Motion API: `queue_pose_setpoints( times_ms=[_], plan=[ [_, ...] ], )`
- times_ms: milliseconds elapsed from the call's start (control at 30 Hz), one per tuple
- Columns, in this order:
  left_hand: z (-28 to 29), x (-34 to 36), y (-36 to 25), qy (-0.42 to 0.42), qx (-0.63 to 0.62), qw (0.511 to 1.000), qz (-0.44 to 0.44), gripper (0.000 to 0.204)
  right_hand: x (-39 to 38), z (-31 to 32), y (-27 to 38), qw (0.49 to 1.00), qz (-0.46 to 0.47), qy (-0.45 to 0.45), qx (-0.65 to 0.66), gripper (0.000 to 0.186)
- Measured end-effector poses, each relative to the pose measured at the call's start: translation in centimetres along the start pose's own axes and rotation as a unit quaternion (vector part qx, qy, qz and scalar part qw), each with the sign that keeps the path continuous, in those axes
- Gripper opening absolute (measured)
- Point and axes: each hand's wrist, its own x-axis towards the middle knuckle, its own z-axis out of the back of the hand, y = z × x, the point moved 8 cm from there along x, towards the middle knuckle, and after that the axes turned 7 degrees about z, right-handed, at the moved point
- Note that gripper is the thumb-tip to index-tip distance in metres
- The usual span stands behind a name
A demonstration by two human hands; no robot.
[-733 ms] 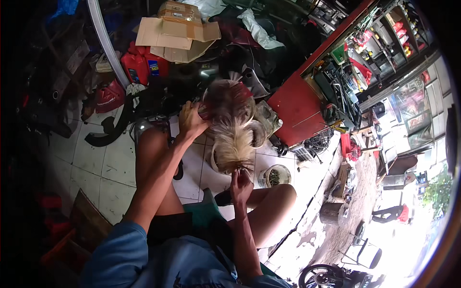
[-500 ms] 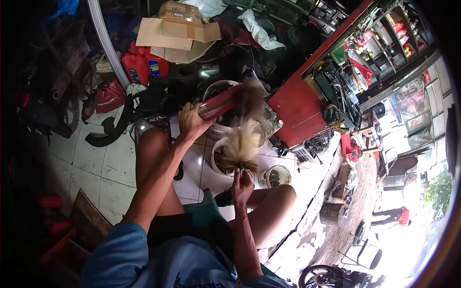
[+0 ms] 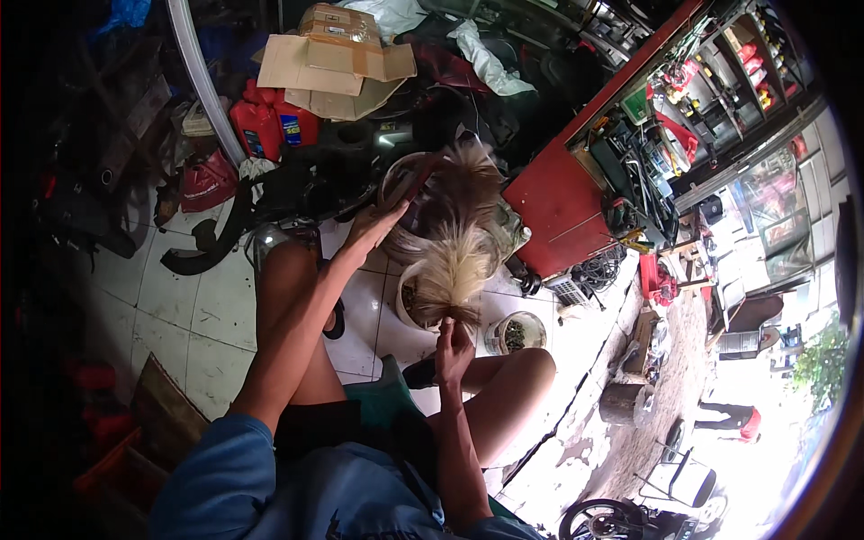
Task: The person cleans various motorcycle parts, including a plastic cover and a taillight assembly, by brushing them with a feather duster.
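My right hand [image 3: 455, 349] pinches the lower end of a feather duster [image 3: 454, 261], a fluffy bundle of pale blond and brown feathers that stretches away over the buckets. My left hand [image 3: 369, 227] grips a dark red, flat, elongated piece [image 3: 418, 183], now seen nearly edge-on beside the feathers; its exact kind is unclear. Partly under the feathers stands a white bucket [image 3: 404, 310] with brownish bits inside. A larger pale bucket [image 3: 390, 180] lies behind the red piece. To the right, near my knee, a small clear tub [image 3: 516, 334] holds dark greenish bits.
An open cardboard box [image 3: 337, 67] sits at the back, with red containers [image 3: 258, 126] to its left. A red cabinet [image 3: 562, 211] stands on the right. A curved black part [image 3: 202, 261] lies on the white tiles. Outside, a person [image 3: 733, 420] appears near a chair [image 3: 688, 477].
My left hand has turned the red piece from broad side to edge-on and shifted it slightly. The feathers, smeared before, are sharper and spread wider. My right hand stays almost in place.
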Motion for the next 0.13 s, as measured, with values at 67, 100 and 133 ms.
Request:
queue_pose_setpoints(
  times_ms=[67, 100, 133],
  plan=[
    [-0.5, -0.6, 0.0, 0.023, -0.001, 0.999, 0.033, 0.059, 0.0, 0.1, 0.3, 1.000, 0.001, -0.010, -0.006, 0.046],
    [-0.2, -1.5, -0.5, -0.012, -0.095, 0.995, 0.027, 0.060, -0.1, -0.4, 0.8, 1.000, 0.011, 0.005, 0.003, 0.045],
    [-0.4, -1.6, -0.6, -0.011, -0.096, 0.995, 0.027, 0.060, -0.2, -0.6, 1.2, 1.000, 0.021, 0.019, 0.012, 0.044]
  ],
)
